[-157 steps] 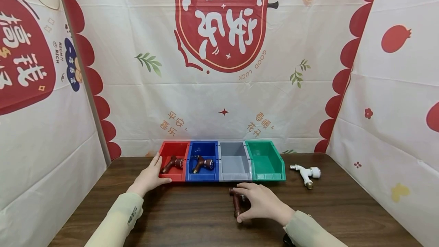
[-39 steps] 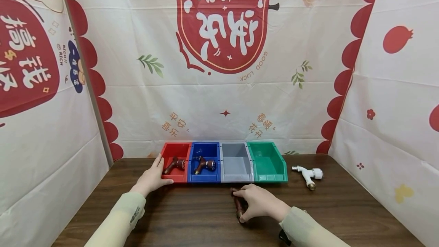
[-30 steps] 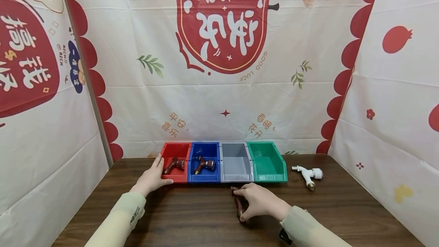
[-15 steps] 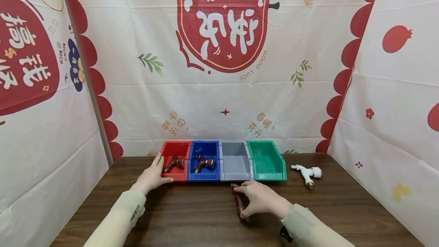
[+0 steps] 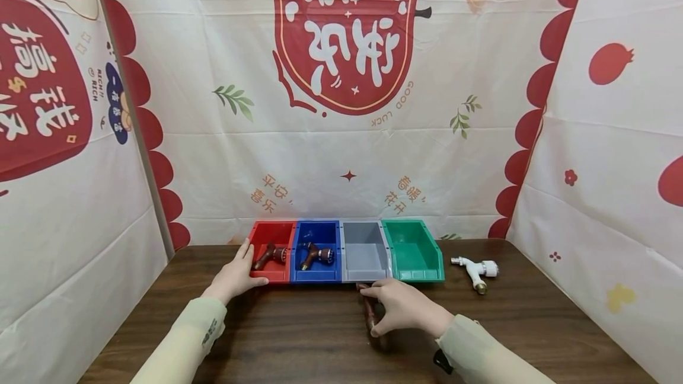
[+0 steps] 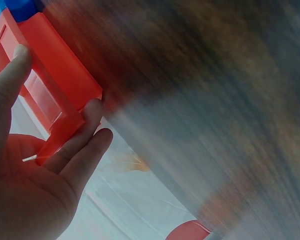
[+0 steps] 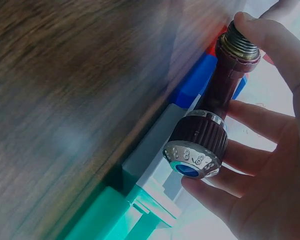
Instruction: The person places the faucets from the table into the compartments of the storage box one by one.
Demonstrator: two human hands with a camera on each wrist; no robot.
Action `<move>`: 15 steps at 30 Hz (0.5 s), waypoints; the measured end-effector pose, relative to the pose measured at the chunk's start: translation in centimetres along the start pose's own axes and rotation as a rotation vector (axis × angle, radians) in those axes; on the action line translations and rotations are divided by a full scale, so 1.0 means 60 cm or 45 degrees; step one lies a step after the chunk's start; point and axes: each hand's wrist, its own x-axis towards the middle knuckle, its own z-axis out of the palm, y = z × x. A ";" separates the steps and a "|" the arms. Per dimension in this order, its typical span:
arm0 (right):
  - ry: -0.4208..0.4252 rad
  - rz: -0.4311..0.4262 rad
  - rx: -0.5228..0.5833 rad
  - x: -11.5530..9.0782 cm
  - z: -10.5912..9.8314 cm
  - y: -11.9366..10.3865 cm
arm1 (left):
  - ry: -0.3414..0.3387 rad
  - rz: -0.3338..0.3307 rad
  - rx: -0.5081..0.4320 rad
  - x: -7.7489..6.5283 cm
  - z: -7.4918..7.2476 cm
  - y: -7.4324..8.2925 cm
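My left hand (image 5: 233, 274) holds the front left corner of the red bin (image 6: 65, 65), thumb at the front and fingers along the outer side. Just in front of the grey bin (image 5: 366, 250), my right hand (image 5: 408, 307) grips a dark brown tap (image 7: 217, 95). Its thumb is at the threaded brass end, and the other fingers lie along the body and ribbed knob. In the head view the hand covers much of this tap. Similar brown taps lie in the red bin, a tap (image 5: 271, 256), and in the blue bin (image 5: 318, 275), another tap (image 5: 316, 255).
A green bin (image 5: 416, 250) ends the joined row on the right. Beyond it a white tap (image 5: 476, 271) with a brass end lies on the wooden table (image 5: 299, 336). Printed cloth (image 5: 320, 153) hangs behind and at both sides.
Over these seconds my right hand has moved slightly forward with the brown tap, closer to the grey bin's front. My left hand has stayed on the red bin.
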 end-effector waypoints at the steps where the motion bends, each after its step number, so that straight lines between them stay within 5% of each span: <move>1: -0.003 -0.001 0.003 0.001 -0.001 -0.001 | 0.000 -0.001 0.001 0.000 0.000 0.000; 15: -0.001 0.020 -0.014 0.002 -0.017 -0.015 | 0.004 0.000 -0.006 -0.002 -0.002 0.002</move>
